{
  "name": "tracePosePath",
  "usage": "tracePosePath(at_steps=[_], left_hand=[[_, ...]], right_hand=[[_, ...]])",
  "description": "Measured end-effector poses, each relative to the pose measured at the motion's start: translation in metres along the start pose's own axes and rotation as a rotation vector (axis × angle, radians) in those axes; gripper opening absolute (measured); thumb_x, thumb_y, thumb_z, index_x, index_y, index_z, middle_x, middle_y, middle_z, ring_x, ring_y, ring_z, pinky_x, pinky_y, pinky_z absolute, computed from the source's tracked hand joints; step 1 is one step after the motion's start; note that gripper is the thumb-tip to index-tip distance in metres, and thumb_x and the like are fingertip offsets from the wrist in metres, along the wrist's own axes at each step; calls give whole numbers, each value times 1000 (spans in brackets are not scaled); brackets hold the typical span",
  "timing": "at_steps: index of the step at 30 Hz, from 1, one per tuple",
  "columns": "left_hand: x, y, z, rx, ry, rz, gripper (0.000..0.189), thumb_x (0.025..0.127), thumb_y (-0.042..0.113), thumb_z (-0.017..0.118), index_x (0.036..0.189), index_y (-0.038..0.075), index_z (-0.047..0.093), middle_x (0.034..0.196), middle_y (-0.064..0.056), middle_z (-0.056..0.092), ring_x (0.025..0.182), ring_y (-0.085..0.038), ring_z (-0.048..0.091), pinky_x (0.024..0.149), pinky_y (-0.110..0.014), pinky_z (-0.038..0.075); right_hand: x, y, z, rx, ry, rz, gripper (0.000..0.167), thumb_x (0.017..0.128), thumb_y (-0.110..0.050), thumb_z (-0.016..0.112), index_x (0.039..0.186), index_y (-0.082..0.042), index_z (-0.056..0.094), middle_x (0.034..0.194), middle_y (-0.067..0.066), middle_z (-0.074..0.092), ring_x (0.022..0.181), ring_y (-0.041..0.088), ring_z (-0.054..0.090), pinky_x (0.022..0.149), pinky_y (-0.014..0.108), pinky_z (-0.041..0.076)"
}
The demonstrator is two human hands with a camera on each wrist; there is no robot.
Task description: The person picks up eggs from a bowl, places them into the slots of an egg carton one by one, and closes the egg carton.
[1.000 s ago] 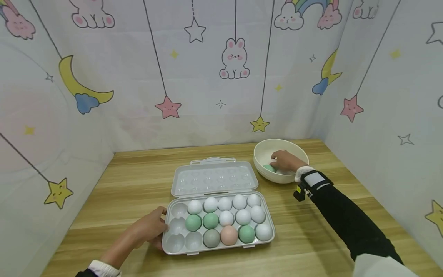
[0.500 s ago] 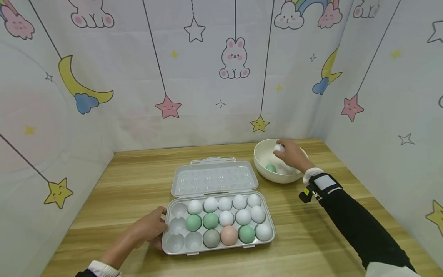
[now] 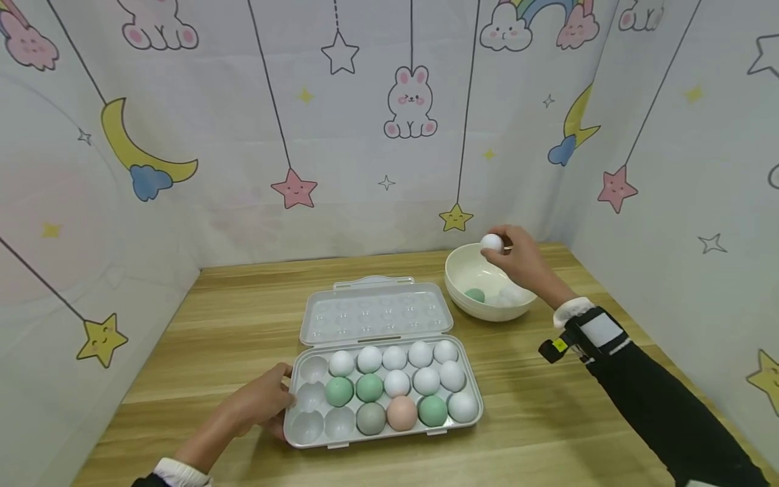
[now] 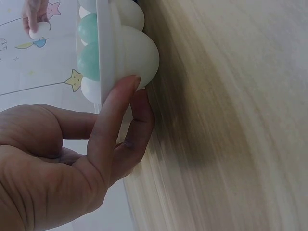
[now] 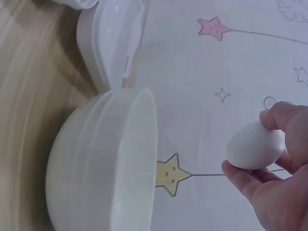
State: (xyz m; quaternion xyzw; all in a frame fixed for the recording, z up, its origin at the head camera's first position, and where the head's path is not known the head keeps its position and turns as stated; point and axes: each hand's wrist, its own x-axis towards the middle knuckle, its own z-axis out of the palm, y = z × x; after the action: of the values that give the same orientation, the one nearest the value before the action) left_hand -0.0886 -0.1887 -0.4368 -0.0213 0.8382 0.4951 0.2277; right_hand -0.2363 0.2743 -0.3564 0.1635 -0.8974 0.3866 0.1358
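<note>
My right hand (image 3: 526, 262) pinches a white egg (image 3: 491, 242) between thumb and fingers, above the far rim of a cream bowl (image 3: 483, 312). The right wrist view shows that egg (image 5: 255, 146) off to the side of the bowl's mouth. Inside the bowl lie a green egg (image 3: 475, 295) and white ones partly behind its near rim. My left hand (image 3: 262, 400) holds the left end of an open plastic egg box (image 3: 308, 396), thumb and fingers at its wall. White, green, grey and pink eggs fill most cups; several cups at the left end are empty.
The box's clear lid (image 3: 377, 314) lies folded back behind it, left of the bowl. Everything stands on a wooden table (image 3: 231, 304). Cloth curtains (image 3: 243, 122) printed with stars and rabbits hang at the back and both sides.
My right hand was down in the bowl a second ago; it has risen out with the white egg, up to above the rim. The left hand and egg box stayed put.
</note>
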Motion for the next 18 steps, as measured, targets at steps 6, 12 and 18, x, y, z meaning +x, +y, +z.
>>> tracePosePath(at_steps=[6,12,18], left_hand=[[0,0,0,-2,-3,1,44,97,-11,49,137,-15,31,100,-24,55,75,-31,69,60,-43,64],[-1,-2,0,-7,-8,4,44,96,-11,49,137,-15,31,99,-24,56,75,-31,68,59,-42,64],[-1,0,-2,3,-4,7,44,96,-11,51,136,-15,32,99,-24,56,75,-31,68,59,-42,64]], right_hand=[[-10,-37,-6,40,49,-71,39,98,-9,71,130,7,57,121,22,61,107,32,62,89,27,58],[-23,-77,-5,91,41,-136,39,96,-12,74,129,4,61,119,19,66,100,30,65,80,15,53],[-33,-110,2,163,-6,-213,38,94,-6,74,129,3,62,119,15,66,97,25,64,81,18,54]])
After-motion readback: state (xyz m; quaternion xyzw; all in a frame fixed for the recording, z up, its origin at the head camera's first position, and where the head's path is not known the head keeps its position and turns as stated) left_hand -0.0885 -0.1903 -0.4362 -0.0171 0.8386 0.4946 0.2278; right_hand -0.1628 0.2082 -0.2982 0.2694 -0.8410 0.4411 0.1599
